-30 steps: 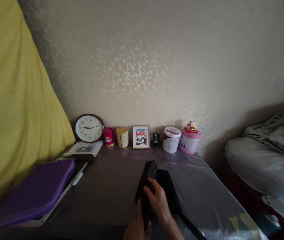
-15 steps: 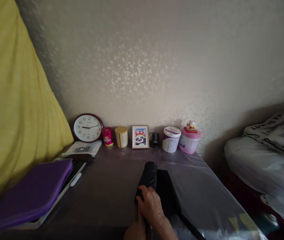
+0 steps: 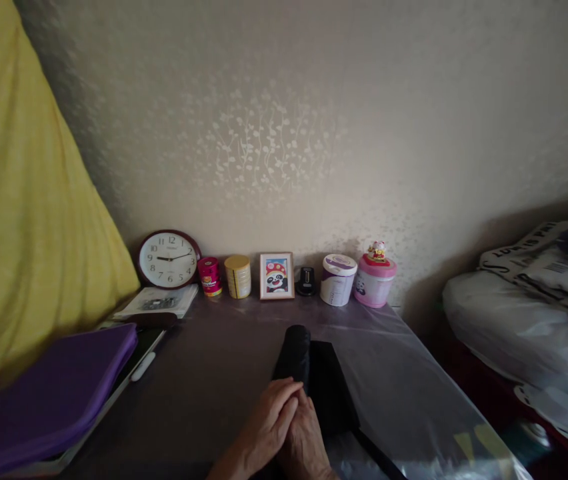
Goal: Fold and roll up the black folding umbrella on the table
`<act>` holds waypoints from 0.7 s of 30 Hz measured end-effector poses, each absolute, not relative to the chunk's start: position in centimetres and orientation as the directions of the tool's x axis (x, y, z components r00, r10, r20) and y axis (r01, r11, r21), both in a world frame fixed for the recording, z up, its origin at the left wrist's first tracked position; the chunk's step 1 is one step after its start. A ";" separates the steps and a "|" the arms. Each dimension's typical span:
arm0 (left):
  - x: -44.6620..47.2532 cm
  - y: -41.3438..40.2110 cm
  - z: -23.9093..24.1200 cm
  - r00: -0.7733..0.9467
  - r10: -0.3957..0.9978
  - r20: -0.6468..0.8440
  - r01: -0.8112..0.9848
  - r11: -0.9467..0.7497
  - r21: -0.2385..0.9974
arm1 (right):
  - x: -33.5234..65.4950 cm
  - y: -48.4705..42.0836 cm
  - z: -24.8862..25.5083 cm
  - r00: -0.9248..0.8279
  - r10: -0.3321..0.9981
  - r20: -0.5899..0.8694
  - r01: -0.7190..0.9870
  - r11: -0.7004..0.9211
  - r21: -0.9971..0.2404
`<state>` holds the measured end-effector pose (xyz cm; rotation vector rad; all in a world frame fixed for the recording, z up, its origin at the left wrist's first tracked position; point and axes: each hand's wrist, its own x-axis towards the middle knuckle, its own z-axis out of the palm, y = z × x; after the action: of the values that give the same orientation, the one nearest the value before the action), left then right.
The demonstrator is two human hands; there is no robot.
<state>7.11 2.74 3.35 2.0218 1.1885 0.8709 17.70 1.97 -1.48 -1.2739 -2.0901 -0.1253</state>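
A rolled black cloth bundle [image 3: 294,350] lies lengthwise on the table, its rounded end pointing to the wall. My left hand [image 3: 268,417] is closed over the near part of it, fingers reaching across the top. My right hand [image 3: 307,430] presses in from the right, its fingertips meeting those of the left. Between them my hands hide the bundle's near end. Flat on the table beside the roll is a black cloth piece [image 3: 337,387] with a long strap [image 3: 377,453] trailing toward the lower right.
Along the wall stand a clock [image 3: 169,260], a pink tin [image 3: 209,277], a yellow canister [image 3: 239,277], a framed panda picture [image 3: 277,276], a purple-white tub [image 3: 338,280] and a pink tub [image 3: 375,283]. A purple folder [image 3: 59,393] lies left. Bagged items [image 3: 519,333] are at right.
My left hand has come up from low beside the roll to lie over it, next to my right hand. My right hand has shifted slightly down. The view has turned slightly.
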 end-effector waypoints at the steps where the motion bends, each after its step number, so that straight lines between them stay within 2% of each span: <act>1: 7.7 3.4 3.4 0.433 0.881 0.193 0.472 -0.404 0.784 | 17.7 1.9 -1.6 -0.288 0.743 0.604 0.807 0.528 -0.264; 6: 9.0 7.8 2.3 0.515 0.826 0.230 0.453 -0.490 0.745 | 18.1 1.7 -1.0 -0.274 0.796 0.540 0.747 0.530 -0.401; 11: 10.1 12.2 0.5 0.505 0.816 0.282 0.503 -0.544 0.672 | 18.1 2.0 -1.4 -0.268 0.815 0.513 0.748 0.512 -0.422; 16: 10.9 14.6 -0.3 0.404 0.857 0.320 0.570 -0.510 0.644 | 18.0 2.1 -1.7 -0.271 0.818 0.507 0.745 0.511 -0.428; 21: 10.1 13.6 -0.2 0.213 0.920 0.329 0.611 -0.389 0.690 | 18.1 1.9 -1.3 -0.276 0.820 0.501 0.740 0.514 -0.434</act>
<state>10.09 13.62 -0.23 2.0813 1.4178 1.0117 18.06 1.90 -1.27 -1.2684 -2.0636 0.1486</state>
